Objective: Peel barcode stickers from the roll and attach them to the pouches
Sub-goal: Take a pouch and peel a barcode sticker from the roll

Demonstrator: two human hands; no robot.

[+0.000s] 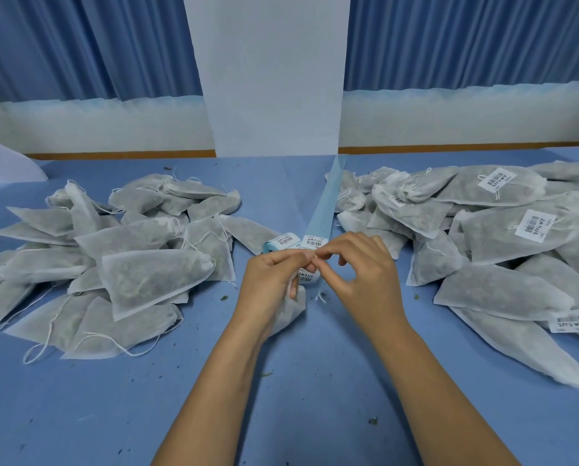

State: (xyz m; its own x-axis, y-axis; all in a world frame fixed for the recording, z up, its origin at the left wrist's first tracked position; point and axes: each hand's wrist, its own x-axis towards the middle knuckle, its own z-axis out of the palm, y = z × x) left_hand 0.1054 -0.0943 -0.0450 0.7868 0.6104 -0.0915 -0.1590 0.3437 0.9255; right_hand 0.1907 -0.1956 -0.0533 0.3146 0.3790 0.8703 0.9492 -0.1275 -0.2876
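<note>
My left hand (274, 280) grips a white fabric pouch (293, 309) at the table's middle; a barcode sticker (307, 276) shows on the pouch under my fingers. My right hand (358, 267) pinches at the pouch's top edge, fingertips meeting those of my left hand. Just behind the hands lies the sticker roll (281, 242), its light-blue backing strip (325, 210) trailing away toward the wall. A heap of pouches without stickers (123, 257) lies at the left. A heap of pouches with barcode stickers (503, 230) lies at the right.
The table has a blue cloth (298, 398) dotted with small herb crumbs. A white panel (271, 79) stands upright at the back centre, with blue curtains behind on both sides. Loose drawstrings (46, 351) trail from the left heap toward the front.
</note>
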